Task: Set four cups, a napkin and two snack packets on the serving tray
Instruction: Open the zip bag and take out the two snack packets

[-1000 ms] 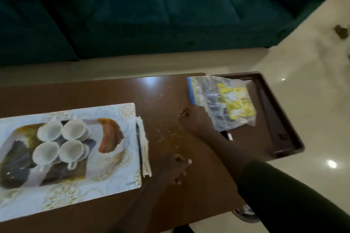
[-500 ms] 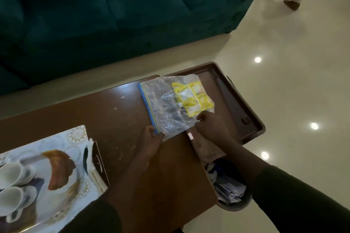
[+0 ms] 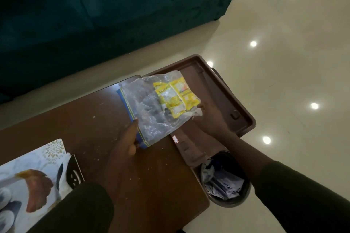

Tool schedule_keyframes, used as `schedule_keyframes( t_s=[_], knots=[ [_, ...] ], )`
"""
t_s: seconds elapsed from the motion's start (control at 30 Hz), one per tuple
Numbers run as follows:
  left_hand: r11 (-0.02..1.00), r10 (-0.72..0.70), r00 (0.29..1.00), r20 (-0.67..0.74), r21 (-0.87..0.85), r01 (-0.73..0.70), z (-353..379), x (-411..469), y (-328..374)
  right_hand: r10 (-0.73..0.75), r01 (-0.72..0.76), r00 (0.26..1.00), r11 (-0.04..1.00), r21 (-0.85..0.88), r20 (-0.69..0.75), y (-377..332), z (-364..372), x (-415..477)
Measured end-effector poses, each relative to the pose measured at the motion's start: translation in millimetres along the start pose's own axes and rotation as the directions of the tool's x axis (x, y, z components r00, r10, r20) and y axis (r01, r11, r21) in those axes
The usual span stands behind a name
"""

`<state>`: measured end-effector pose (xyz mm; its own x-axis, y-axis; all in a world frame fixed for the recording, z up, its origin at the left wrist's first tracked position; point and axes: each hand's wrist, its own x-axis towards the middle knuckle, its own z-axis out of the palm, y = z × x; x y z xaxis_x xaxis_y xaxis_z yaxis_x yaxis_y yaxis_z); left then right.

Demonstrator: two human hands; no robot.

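A clear zip bag with a blue seal edge holds yellow snack packets. It lies tilted over the seam between the brown table and a brown tray. My left hand pinches the bag's near corner at the blue seal. My right hand grips the bag's far right corner from underneath. The patterned white serving tray shows at the lower left, with white cups cut off by the frame edge. A white napkin sits by the tray's right edge.
The brown tray overhangs the end of the brown table. A dark waste bin with crumpled wrappers stands on the cream floor beside the table. A teal sofa fills the back. A black patterned object lies against the serving tray.
The view has swung right, pushing the serving tray to the lower left. Both hands moved onto the zip bag and lifted its corners; the right hand shifted from its near edge to the far corner.
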<state>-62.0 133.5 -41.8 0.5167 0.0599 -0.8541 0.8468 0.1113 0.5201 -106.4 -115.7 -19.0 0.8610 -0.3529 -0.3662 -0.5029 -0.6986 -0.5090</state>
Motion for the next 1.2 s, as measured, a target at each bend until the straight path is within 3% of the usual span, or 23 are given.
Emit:
schedule_keyframes(
  t_s=[0.13,0.23,0.4,0.53,0.7,0.83,0.93,1.1,1.2],
  knots=[
    [0.995,0.092,0.992,0.09,-0.038,-0.089,3,-9,15,-0.072,0.08,0.995,0.99,0.121,-0.066,-15,-7,-4],
    [0.961,0.276,0.957,0.093,-0.063,-0.271,11,-15,33,-0.118,0.136,0.989,0.964,0.228,-0.09,-46,-17,-13],
    [0.914,0.406,0.858,0.314,-0.121,-0.388,42,-58,62,-0.214,0.263,0.96,0.909,0.324,-0.18,-102,-29,-20],
    [0.871,0.475,0.766,0.434,-0.103,-0.481,64,-97,73,-0.297,0.398,0.891,0.875,0.276,-0.343,-128,-45,-19],
    [0.809,0.581,0.669,0.463,-0.235,-0.539,60,-134,94,-0.277,0.519,0.775,0.792,0.322,-0.567,-160,-61,-37],
    [0.747,0.652,0.651,0.389,-0.183,-0.639,29,-146,95,-0.279,0.469,0.842,0.801,0.372,-0.462,-189,-55,-60],
    [0.731,0.668,0.672,0.32,-0.112,-0.673,-1,-145,87,-0.271,0.397,0.902,0.827,0.399,-0.336,-204,-38,-77],
    [0.747,0.658,0.737,0.156,-0.016,-0.664,-46,-134,66,-0.267,0.343,0.935,0.846,0.408,-0.234,-215,-4,-97],
    [0.68,0.724,0.69,0.008,0.156,-0.716,-70,-125,53,-0.258,0.291,0.957,0.846,0.447,-0.134,-222,22,-108]
  ],
)
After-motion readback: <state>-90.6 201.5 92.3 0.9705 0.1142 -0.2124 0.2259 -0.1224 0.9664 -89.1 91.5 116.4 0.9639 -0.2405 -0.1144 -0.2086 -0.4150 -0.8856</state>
